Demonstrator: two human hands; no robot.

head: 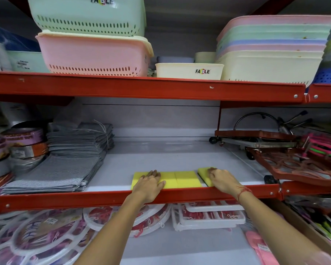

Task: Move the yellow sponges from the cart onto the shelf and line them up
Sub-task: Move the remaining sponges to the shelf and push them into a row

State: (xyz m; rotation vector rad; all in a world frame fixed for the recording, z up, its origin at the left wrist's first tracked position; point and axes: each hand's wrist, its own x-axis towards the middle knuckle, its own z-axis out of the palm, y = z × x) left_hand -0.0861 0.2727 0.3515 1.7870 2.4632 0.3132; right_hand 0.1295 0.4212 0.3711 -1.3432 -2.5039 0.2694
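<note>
A row of yellow sponges [180, 178] is shown lying flat along the near edge of the middle shelf [161, 155], just behind its red front rail [103, 197]. The blocks are rectangular and bright yellow, set side by side and touching; the seams between them are visible as thin lines. A separate yellow sponge [203, 172] is seen to the right of the row, slightly apart from it and tilted, with a dark scouring layer exposed along its left side.

The left hand [149, 183] is laid palm down on the left end of the row, fingers spread and extended; nothing is gripped. The right hand [221, 179] is placed over the separate sponge, fingers curled down onto its top and near edge; whether it is grasped or only pressed cannot be told. A red thread [243, 192] is worn on the right wrist.

To the left on the same shelf, stacked grey cloths [69, 159] are seen; to the right, a red folding trolley [256, 140]. On the shelf above, pastel plastic baskets [94, 54] are stacked.
</note>
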